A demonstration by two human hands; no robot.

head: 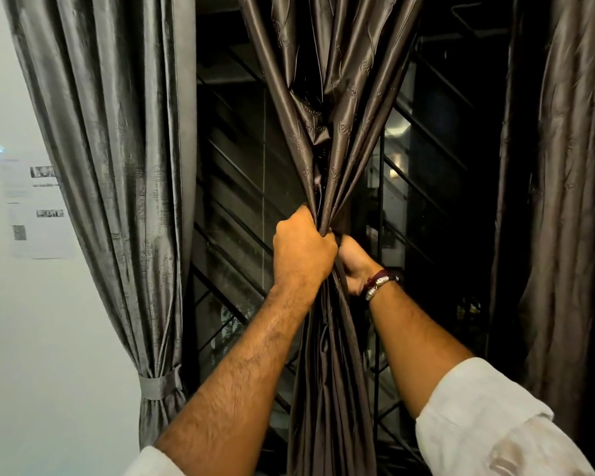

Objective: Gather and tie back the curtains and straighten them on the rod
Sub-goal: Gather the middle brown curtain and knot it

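One of three hanging panels looks finished: the silvery-grey textured curtain [117,159], well to the left of both fists, is already cinched low down by a matching grey fabric tie-back band [158,384] against the pale wall [31,338]. Middle panel in progress: the dark brown satin curtain with faint embroidered motifs [327,108] is bunched into a narrow waist, and that waist sits right inside the fingers. Left hand [303,255] wraps the bundle from the left, fingers curled tight and pressed together around the folds; right hand [352,266] grips the same bundle just beside and slightly below, touching the left, fingers curled into the cloth, though mostly hidden behind fabric so exact finger placement can't be told. Fabric fans out above the fists and hangs in loose pleats below them. No tie or cord seen at the fingers, so gathering seems done here but tying is not. Third panel, a dark brown plain curtain [564,201] well to the right of the hands, hangs loose, apparently untied, though its lower part is shadowed. Rod out of view, so straightening can't be judged. Behind the fists, a black metal window grille [234,235].
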